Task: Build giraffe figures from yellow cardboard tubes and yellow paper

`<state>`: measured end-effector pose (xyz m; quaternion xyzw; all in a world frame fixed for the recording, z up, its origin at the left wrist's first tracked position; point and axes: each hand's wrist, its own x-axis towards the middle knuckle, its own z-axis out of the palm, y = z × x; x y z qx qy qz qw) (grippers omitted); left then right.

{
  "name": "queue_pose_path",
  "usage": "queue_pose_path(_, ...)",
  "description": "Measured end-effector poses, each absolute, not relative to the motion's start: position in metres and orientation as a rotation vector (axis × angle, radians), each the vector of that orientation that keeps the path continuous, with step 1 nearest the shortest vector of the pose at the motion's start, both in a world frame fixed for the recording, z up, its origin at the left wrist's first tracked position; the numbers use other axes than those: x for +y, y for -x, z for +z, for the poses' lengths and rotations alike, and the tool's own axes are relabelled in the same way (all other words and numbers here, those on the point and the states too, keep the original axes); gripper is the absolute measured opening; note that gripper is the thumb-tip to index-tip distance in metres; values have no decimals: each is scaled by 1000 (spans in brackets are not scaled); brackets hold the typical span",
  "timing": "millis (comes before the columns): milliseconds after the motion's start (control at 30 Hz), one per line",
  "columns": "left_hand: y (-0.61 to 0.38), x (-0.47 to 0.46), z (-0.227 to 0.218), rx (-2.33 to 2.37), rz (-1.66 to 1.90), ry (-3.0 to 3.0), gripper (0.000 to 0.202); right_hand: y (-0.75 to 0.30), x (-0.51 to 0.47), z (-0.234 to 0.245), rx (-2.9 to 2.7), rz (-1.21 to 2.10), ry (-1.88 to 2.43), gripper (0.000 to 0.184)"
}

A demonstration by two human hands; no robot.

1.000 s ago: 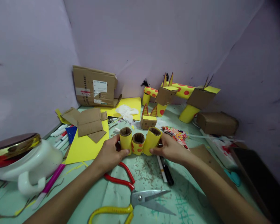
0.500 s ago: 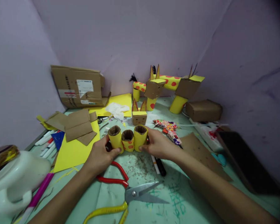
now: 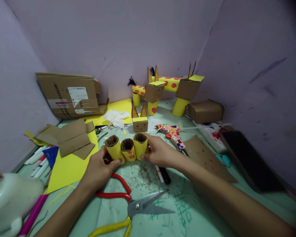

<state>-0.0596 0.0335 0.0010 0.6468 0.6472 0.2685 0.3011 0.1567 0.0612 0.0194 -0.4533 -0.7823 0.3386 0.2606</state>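
Observation:
Three short yellow cardboard tubes stand side by side on the green table. My left hand [image 3: 98,166] grips the left tube [image 3: 114,149]. My right hand [image 3: 159,152] grips the right tube [image 3: 140,145]. The middle tube [image 3: 128,149], shorter and marked with red spots, is pressed between the other two. All three open ends face up and show brown card inside.
Red-and-yellow-handled scissors [image 3: 138,207] lie just in front of my hands. Markers [image 3: 162,172] lie under my right wrist. A small box head with ears [image 3: 140,122], spotted cardboard animals [image 3: 162,87], yellow paper [image 3: 69,164], cardboard pieces [image 3: 69,136], a white jug [image 3: 10,200] and a dark tablet [image 3: 249,158] surround them.
The view has swung so everything sits further left and lower in frame. My hands have kept their hold, and the right tube now stands more upright against the others.

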Motion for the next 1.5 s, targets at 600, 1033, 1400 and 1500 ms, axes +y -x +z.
queue_pose_path(600,103,56,33,2098,895,-1317,37,-174,74,49,-1595,1457,1134,45)
queue_pose_path(1033,57,16,14,1680,1080,-2284,48,-174,73,48,-1599,1486,1117,49)
queue_pose_path(1400,14,21,9,1876,641,-1972,49,-172,72,42,-1568,1553,1033,48)
queue_pose_path(1500,24,23,15,1890,676,-2021,36,-171,70,42,-1541,1598,1028,47)
